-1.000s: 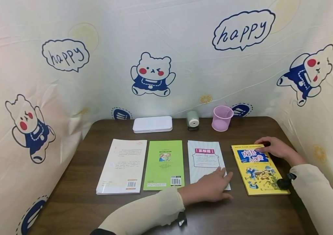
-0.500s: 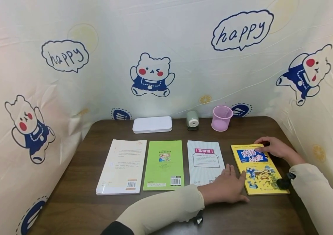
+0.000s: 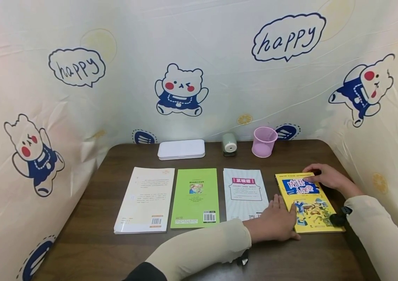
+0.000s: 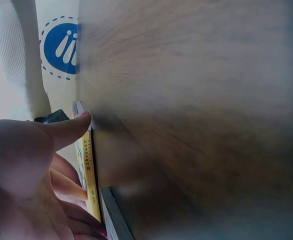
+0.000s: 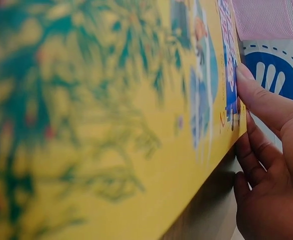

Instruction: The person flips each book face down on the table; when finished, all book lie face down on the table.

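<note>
A yellow paperback book [image 3: 309, 205] with a blue title box lies flat at the right of the table. My right hand [image 3: 332, 180] grips its upper right edge. In the right wrist view the thumb of that hand [image 5: 281, 145] rests on the cover, and its fingers curl at the edge. My left hand [image 3: 278, 220] lies along the book's lower left side with fairly straight fingers, over the lower corner of a pale blue book [image 3: 244, 195]. In the left wrist view the fingers of the left hand [image 4: 26, 175] are right at the yellow spine [image 4: 89, 172], thumb extended.
A green book [image 3: 195, 199] and a white book [image 3: 145, 199] lie left of the pale blue one, in a row. Along the back of the dark wooden table [image 3: 90, 218] stand a white flat case [image 3: 181, 149], a green pencil sharpener [image 3: 229, 143] and a pink mesh cup [image 3: 264, 142].
My left hand has slid right from the pale blue book to the yellow book's left side. The right hand keeps its place on the yellow book, which lies where it was.
</note>
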Available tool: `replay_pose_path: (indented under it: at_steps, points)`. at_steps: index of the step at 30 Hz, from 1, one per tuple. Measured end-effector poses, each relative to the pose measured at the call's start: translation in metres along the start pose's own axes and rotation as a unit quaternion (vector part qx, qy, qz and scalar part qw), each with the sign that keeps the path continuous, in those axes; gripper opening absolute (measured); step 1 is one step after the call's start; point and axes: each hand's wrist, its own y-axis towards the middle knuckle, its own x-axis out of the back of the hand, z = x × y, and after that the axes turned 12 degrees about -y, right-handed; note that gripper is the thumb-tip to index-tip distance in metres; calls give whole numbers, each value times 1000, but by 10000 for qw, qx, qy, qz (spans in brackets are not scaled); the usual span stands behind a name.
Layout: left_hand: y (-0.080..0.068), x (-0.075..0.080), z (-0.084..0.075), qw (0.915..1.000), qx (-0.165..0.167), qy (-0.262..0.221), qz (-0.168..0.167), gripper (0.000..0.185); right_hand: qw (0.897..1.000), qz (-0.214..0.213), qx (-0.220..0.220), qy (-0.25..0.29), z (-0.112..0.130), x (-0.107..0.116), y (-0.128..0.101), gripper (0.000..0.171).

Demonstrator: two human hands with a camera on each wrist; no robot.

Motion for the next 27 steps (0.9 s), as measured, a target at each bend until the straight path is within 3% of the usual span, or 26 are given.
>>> replay_pose_path:
  at_steps: [27]
  points:
    - [0,11,6,9996,-226,-183,67,81,9999,-3,-152,37,2,-1,0,44]
